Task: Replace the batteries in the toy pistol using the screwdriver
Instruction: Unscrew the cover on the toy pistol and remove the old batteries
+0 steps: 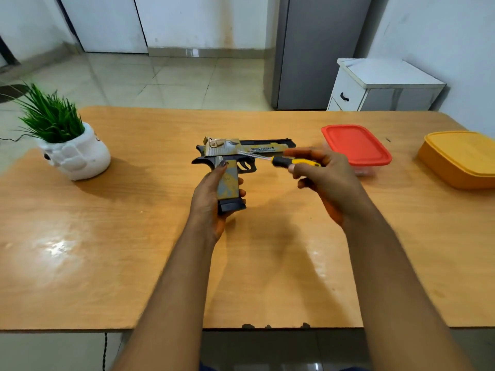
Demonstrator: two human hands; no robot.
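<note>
Above desk (134,263), mid-frame: pistol (242,152) held off surface, barrel pointing right. Left hand (211,199) wrapped round grip. Right hand (321,175) closed on screwdriver (294,162) handle, shaft angled toward slide just above trigger. Step judged: undoing battery-cover screw. Next needs tip seated square, pistol held steady. Screw, cover, tip contact too small to tell. No spare batteries visible.

My left hand (214,194) covers most of the toy pistol (246,151) handle. My right hand (321,178) hides the back of the screwdriver (292,162), and its thin tip is blurry on the pistol. I cannot read the tiny words there. The orange box (460,159) is cut off at the edge.
</note>
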